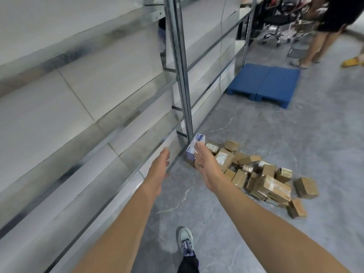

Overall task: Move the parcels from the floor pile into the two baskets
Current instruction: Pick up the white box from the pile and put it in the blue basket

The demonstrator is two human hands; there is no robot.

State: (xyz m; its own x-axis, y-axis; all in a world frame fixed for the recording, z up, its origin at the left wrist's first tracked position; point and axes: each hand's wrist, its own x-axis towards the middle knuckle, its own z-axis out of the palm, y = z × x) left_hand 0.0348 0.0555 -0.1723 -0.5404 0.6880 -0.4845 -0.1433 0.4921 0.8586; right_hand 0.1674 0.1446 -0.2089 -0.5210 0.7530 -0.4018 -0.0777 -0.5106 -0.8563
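A pile of brown cardboard parcels (262, 174) lies on the grey floor beside the foot of a metal shelf post. At its left end stands a white and purple box (194, 149). Both my arms stretch forward toward the pile. My right hand (204, 161) hangs with straight fingers in front of the purple box; whether it touches the box is unclear. My left hand (160, 164) is held out flat, left of the box and near the lowest shelf rail, holding nothing. No basket is in view.
Metal shelving (98, 115) with white boards runs along the left. A blue plastic pallet (266, 83) lies on the floor beyond the pile. Another person's legs (315, 46) and office chairs are at the far right. My shoe (186, 241) is on the floor below.
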